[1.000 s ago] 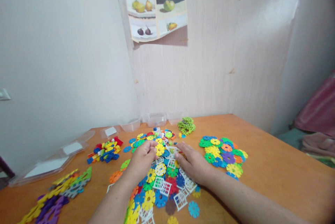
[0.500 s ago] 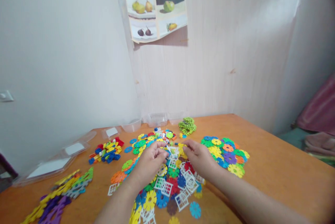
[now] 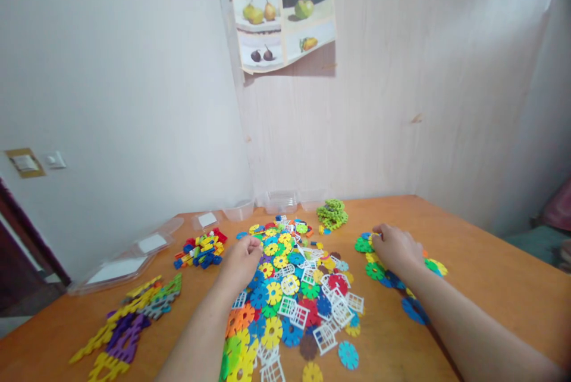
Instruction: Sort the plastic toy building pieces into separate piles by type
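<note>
My left hand (image 3: 243, 260) is at the left edge of the middle heap of notched plastic discs (image 3: 273, 293). Its thumb and fingers are pinched together, and anything between them is too small to tell. My right hand (image 3: 398, 251) reaches over the smaller disc pile (image 3: 377, 272) on the right, fingers bent down onto it. The hand covers much of that pile, and its fingertips are hidden. White lattice window pieces (image 3: 339, 304) lie among the discs of the middle heap, nearer to me.
On the left are small colored building blocks (image 3: 203, 250) and long notched strips (image 3: 127, 325). Clear plastic tubs (image 3: 281, 200) and flat lids (image 3: 111, 272) line the back and left edges. A green cluster of pieces (image 3: 332, 215) sits at the back. A fruit picture (image 3: 285, 31) hangs on the wall.
My right hand has moved from the middle heap, where it held a yellow piece, rightward onto the right pile. The left hand has drawn slightly left of the middle heap. The view has shifted left.
</note>
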Motion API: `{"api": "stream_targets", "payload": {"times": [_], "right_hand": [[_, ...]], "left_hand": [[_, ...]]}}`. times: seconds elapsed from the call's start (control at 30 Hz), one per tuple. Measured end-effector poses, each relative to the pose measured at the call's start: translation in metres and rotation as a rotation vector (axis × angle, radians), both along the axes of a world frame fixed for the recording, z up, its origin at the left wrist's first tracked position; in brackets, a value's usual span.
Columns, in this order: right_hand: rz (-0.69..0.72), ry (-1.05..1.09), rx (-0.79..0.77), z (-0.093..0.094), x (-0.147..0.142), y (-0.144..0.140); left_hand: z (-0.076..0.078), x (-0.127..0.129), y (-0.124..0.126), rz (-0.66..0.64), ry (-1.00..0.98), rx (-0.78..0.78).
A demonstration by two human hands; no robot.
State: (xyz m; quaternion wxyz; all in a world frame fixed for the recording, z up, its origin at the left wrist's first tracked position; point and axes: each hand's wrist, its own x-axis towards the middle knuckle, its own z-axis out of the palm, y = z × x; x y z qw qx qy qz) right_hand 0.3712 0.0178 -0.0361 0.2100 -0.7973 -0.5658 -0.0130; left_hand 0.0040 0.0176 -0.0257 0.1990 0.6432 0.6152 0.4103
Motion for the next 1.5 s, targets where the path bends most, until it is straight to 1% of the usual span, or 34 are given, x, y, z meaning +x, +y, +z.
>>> {"api": "stream_targets", "payload": {"times": [0.07, 0.13, 0.27, 0.43, 0.53, 0.73, 0.8, 0.9, 1.03, 1.17, 1.3, 1.43, 1.5], "right_hand": [[-0.02, -0.027, 0.005, -0.002, 0.0, 0.0], [-0.037, -0.047, 0.016, -0.002, -0.001, -0.001], [-0.01, -0.047, 0.067, 0.001, -0.009, -0.006], [0.106, -0.039, 0.164, 0.005, -0.026, -0.013], [0.23, -0.034, 0.202, 0.003, -0.039, -0.017], [0.524, 0.01, 0.279, 0.0, -0.073, -0.037], [0.609, 0.035, 0.282, 0.002, -0.083, -0.045], [0.692, 0.065, 0.284, 0.005, -0.092, -0.054], [0.709, 0.088, 0.288, 0.005, -0.093, -0.056], [0.7, 0.109, 0.279, 0.004, -0.09, -0.053], [0.723, 0.124, 0.283, 0.004, -0.09, -0.053], [0.747, 0.139, 0.317, 0.002, -0.09, -0.053], [0.748, 0.143, 0.333, 0.0, -0.09, -0.053]], "left_hand": [[-0.002, 0.003, -0.001, -0.059, 0.051, -0.006], [-0.001, 0.007, -0.004, -0.119, 0.11, -0.016], [0.009, 0.015, -0.016, -0.233, 0.195, -0.052], [0.02, 0.023, -0.035, -0.44, 0.246, -0.118], [0.021, 0.027, -0.041, -0.496, 0.308, -0.15], [0.017, 0.029, -0.041, -0.493, 0.405, -0.098], [0.016, 0.029, -0.041, -0.494, 0.408, -0.08], [0.014, 0.031, -0.039, -0.485, 0.362, -0.093], [0.012, 0.03, -0.033, -0.439, 0.268, -0.078], [0.013, 0.026, -0.026, -0.325, 0.254, -0.007], [0.011, 0.022, -0.022, -0.241, 0.304, 0.019], [0.005, 0.023, -0.02, -0.256, 0.422, 0.073], [0.005, 0.023, -0.02, -0.254, 0.458, 0.102]]}}
